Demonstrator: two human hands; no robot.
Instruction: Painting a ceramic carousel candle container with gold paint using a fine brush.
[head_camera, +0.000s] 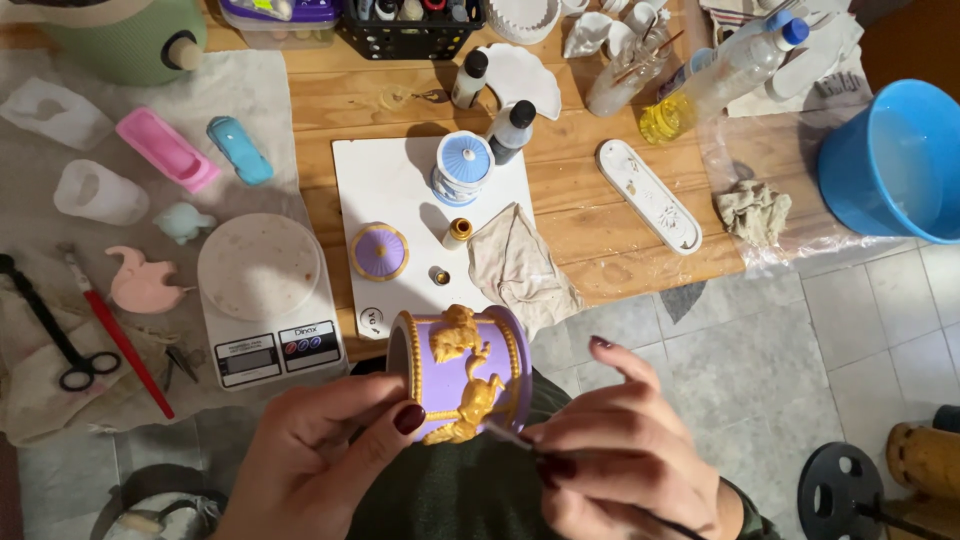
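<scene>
My left hand (320, 455) grips a round purple pot (462, 372) with raised gold horse figures and gold rims, held on its side over my lap. My right hand (625, 450) pinches a thin brush (505, 433) whose tip touches the gold relief near the pot's lower edge. The pot's matching purple lid (379, 250) with gold trim lies on the white board (400, 190) just beyond. A small open gold paint bottle (457, 232) and its cap (441, 277) stand on the same board.
A blue-and-white lidded pot (463, 167), a stained rag (520, 265), and a kitchen scale (268, 300) sit on the wooden table. Silicone moulds, scissors (50, 330) and a red brush (120, 340) lie left. A white oval tray (648, 195), squeeze bottles and a blue bucket (895, 160) are right.
</scene>
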